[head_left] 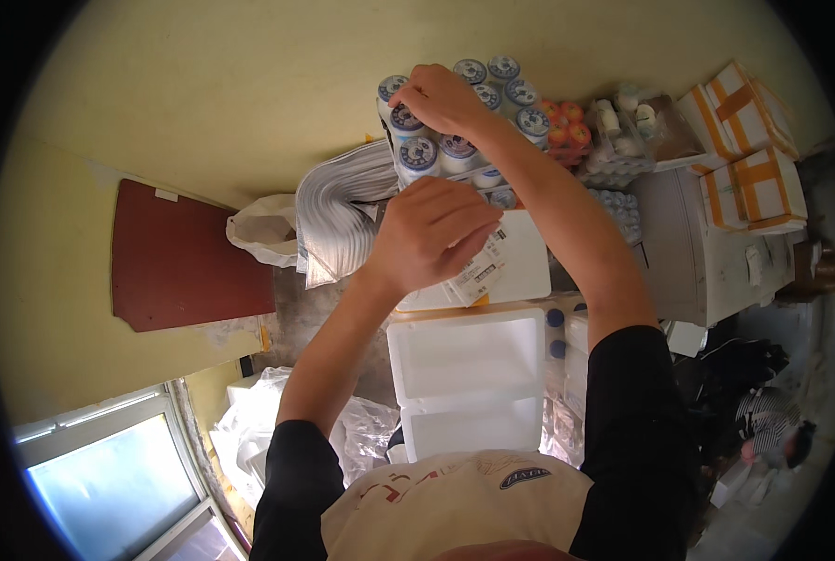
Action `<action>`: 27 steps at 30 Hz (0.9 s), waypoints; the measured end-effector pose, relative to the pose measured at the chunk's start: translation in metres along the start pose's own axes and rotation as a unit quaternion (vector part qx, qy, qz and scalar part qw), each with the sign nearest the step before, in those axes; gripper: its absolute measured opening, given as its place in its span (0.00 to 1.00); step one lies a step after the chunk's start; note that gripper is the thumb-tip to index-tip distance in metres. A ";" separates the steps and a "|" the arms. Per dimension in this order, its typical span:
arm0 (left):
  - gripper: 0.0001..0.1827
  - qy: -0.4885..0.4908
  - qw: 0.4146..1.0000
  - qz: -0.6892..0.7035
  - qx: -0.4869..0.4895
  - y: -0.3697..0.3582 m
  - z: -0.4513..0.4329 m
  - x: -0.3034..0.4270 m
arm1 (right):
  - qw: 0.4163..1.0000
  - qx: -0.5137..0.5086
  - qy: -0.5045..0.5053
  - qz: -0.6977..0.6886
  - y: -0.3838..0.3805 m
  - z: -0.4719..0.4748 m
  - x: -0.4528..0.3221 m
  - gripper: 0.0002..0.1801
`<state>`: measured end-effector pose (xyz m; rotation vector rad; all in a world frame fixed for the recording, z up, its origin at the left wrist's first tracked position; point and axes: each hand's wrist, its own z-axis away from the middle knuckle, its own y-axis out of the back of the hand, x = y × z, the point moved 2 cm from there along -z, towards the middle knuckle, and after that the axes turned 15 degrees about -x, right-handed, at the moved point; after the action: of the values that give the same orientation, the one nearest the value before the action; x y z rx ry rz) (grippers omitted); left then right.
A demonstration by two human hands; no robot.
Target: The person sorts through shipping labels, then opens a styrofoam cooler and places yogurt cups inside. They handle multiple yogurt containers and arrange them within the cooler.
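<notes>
Several white plastic jars with blue-and-white printed lids (417, 153) stand in a group against the wall. My right hand (440, 98) reaches over them, fingertips bent down at the lids in the back left; whether it grips one is hidden. Nearer to me, my left hand (431, 231) hovers in front of the jars with its fingers curled, and its palm side is out of sight. Beneath it, a white foam lid (522, 259) carries printed paper labels (484, 273). Closer to my body are two open white foam boxes (466, 354), with no contents visible.
Left of the jars lies a stack of silvery insulated bags (340, 203) beside a white sack (263, 228). Red-topped jars (564, 130), egg-like items in clear trays (610, 151) and taped foam boxes (754, 186) sit to the right. Another person (771, 424) is at the far right.
</notes>
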<state>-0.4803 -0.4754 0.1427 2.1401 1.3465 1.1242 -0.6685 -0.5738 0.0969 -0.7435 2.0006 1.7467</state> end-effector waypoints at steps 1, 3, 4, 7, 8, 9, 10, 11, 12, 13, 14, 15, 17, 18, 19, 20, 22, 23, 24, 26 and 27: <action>0.09 -0.001 1.000 0.000 -0.011 -0.005 0.007 0.001 | 0.999 -0.021 -0.021 0.013 0.002 0.002 0.002 0.18; 0.09 0.030 0.999 -0.005 -0.017 -0.009 0.021 -0.007 | 0.995 -0.067 -0.066 0.043 0.019 0.015 0.011 0.21; 0.09 0.064 0.998 -0.010 -0.014 0.000 0.035 -0.016 | 0.994 -0.068 -0.071 0.046 0.031 0.023 0.014 0.21; 0.06 0.208 0.978 0.006 0.018 0.026 0.075 -0.058 | 0.992 -0.055 -0.094 0.059 0.060 0.044 0.041 0.22; 0.06 0.222 0.974 -0.022 0.035 0.036 0.077 -0.072 | 0.991 -0.040 -0.107 0.064 0.067 0.049 0.058 0.22; 0.05 0.236 0.969 -0.050 0.053 0.044 0.076 -0.089 | 0.990 -0.024 -0.119 0.070 0.069 0.051 0.069 0.22; 0.05 0.231 0.968 -0.069 0.065 0.048 0.068 -0.106 | 0.990 0.010 -0.074 0.119 0.066 0.048 0.068 0.21; 0.05 0.229 0.966 -0.088 0.076 0.050 0.056 -0.121 | 0.985 0.042 -0.027 0.164 0.059 0.045 0.063 0.20; 0.05 0.224 0.968 -0.102 0.054 0.051 0.038 -0.134 | 0.976 0.074 0.018 0.206 0.050 0.045 0.056 0.20; 0.06 0.216 0.969 -0.117 0.032 0.049 0.018 -0.148 | 0.977 0.097 0.010 0.192 0.042 0.045 0.051 0.19; 0.07 0.210 0.970 -0.120 0.024 0.044 -0.001 -0.162 | 0.976 0.121 0.002 0.179 0.036 0.044 0.045 0.18; 0.09 0.204 0.971 -0.124 0.016 0.038 -0.020 -0.176 | 0.975 0.146 -0.004 0.165 0.034 0.044 0.040 0.18; 0.15 0.206 0.969 -0.136 0.010 0.027 -0.048 -0.205 | 0.970 0.171 0.022 0.168 0.031 0.044 0.030 0.17; 0.19 0.257 0.958 -0.123 -0.023 0.014 -0.062 -0.217 | 0.968 0.180 0.031 0.173 0.030 0.046 0.030 0.16; 0.24 0.304 0.945 -0.109 -0.057 0.004 -0.076 -0.223 | 0.966 0.190 0.039 0.169 0.030 0.047 0.030 0.16; 0.28 0.340 0.923 -0.127 -0.131 -0.005 -0.084 -0.227 | 0.965 0.200 0.049 0.164 0.030 0.047 0.029 0.16; 0.37 0.401 0.857 -0.156 -0.283 -0.021 -0.096 -0.228 | 0.958 0.230 0.072 0.158 0.029 0.050 0.027 0.17; 0.40 0.415 0.849 -0.167 -0.282 -0.022 -0.101 -0.227 | 0.951 0.250 0.089 0.157 0.029 0.050 0.025 0.17; 0.43 0.426 0.841 -0.174 -0.285 -0.025 -0.104 -0.221 | 0.945 0.267 0.100 0.157 0.029 0.054 0.025 0.18; 0.48 0.443 0.823 -0.172 -0.310 -0.028 -0.105 -0.215 | 0.930 0.270 0.173 0.179 0.029 0.062 0.015 0.19; 0.49 0.445 0.819 -0.165 -0.324 -0.026 -0.109 -0.215 | 0.917 0.277 0.213 0.189 0.029 0.064 0.010 0.19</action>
<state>-0.6288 -0.6617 0.1002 0.8302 1.2795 2.1453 -0.6973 -0.5096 0.1038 -0.5981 2.9190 1.1224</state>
